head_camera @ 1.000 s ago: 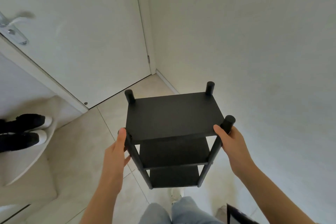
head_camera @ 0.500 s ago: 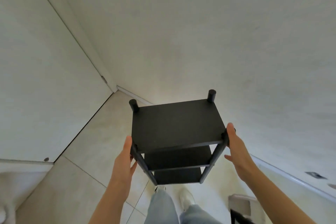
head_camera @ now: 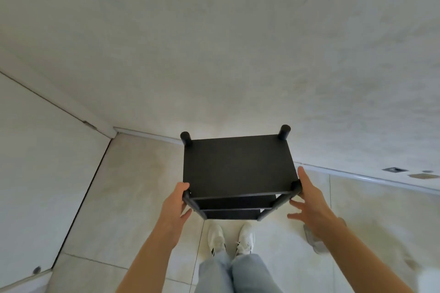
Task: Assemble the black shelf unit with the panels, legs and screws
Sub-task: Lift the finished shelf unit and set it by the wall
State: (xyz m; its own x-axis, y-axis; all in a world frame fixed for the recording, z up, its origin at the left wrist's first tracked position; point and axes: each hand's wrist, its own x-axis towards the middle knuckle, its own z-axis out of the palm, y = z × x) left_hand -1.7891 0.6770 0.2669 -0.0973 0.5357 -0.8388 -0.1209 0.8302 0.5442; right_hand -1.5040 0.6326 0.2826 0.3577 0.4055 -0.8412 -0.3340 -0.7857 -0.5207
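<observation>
The black shelf unit (head_camera: 238,166) stands upright on the tiled floor close to the wall, with its top panel facing me. Two round leg tops stick up at its far corners: the far left leg (head_camera: 185,137) and the far right leg (head_camera: 284,131). Two lower panels (head_camera: 234,202) show under the front edge. My left hand (head_camera: 175,207) is closed around the top of the near left leg, thumb on the corner. My right hand (head_camera: 312,202) rests against the near right corner with its fingers spread apart.
A pale wall (head_camera: 238,54) rises right behind the unit, with a baseboard (head_camera: 357,176) along its foot. A white door (head_camera: 35,162) closes off the left side. My white shoes (head_camera: 231,238) stand just in front of the unit. A grey object (head_camera: 314,240) lies on the floor at the right.
The view has swung right, away from the door, and the unit has come down closer to the wall. My right hand's fingers have spread open off the near right leg.
</observation>
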